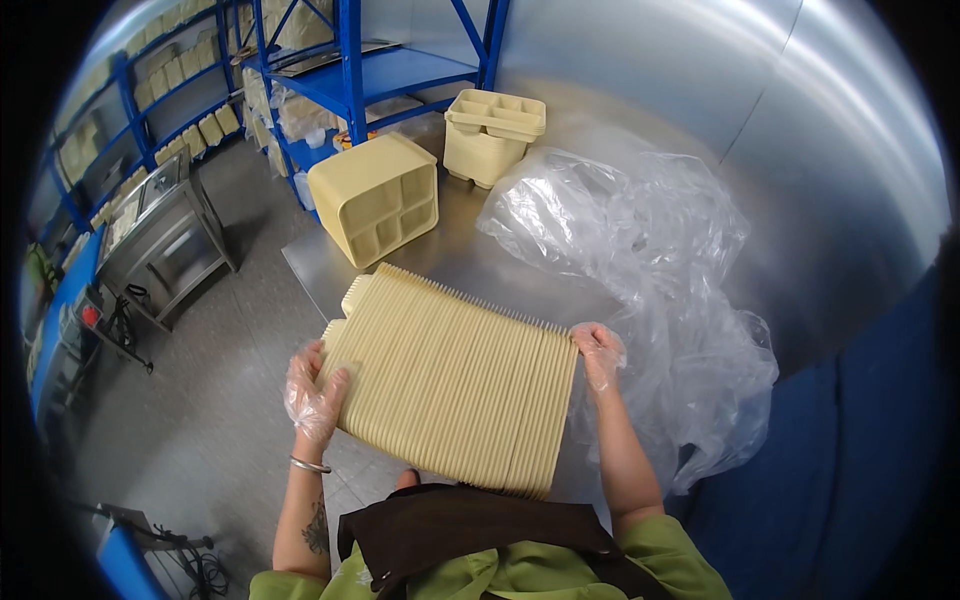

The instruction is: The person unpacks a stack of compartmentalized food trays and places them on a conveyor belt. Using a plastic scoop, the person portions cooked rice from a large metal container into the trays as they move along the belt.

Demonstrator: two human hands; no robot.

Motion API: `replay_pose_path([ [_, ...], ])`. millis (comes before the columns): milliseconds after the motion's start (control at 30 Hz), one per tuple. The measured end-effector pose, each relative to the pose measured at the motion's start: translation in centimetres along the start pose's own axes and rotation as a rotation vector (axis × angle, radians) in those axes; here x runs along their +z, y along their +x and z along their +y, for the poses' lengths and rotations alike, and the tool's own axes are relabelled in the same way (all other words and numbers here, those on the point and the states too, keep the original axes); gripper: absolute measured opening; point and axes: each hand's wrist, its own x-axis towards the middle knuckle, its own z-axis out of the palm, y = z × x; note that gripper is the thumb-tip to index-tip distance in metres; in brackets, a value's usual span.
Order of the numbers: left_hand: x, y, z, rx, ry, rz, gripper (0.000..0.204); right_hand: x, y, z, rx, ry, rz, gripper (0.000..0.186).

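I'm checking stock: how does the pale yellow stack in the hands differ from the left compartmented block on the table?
The held stack shows many thin ribs; the compartmented block shows a smooth side and recessed face. The held stack is between the left hand and right hand; the block rests untouched on the metal table. Both are pale yellow.

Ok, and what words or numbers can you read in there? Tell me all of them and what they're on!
None that I can read.
Long stack of cream trays: no writing shows.
Crumpled clear plastic: no letters can be made out.
Equipment around the red knob at the left: too small and blurred to tell if anything is printed there.
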Motion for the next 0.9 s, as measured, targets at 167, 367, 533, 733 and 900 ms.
replay_pose_path([
  [167,-0.1,0.1,-0.3,0.038,-0.006,0.015,0.04,0.7,0.0,-1.1,-0.075,0.034,-0.071,0.012],
  [367,-0.2,0.1,0.7,0.01,0.033,0.008,0.038,-0.4,0.7,0.4,-0.065,-0.046,-0.104,0.012],
  [533,-0.1,0.2,0.5,0.023,0.032,0.009,0.037,-0.2,0.6,-0.3,-0.025,-0.075,-0.134,0.01],
  [733,-0.2,0.1,0.9,-0.022,0.026,0.013,0.034,0.7,0.1,-2.4,-0.167,-0.124,-0.211,0.007],
  [900,-0.2,0.1,0.6,-0.004,0.046,0.017,0.033,0.6,0.8,-0.5,-0.143,-0.052,-0.193,0.006],
])
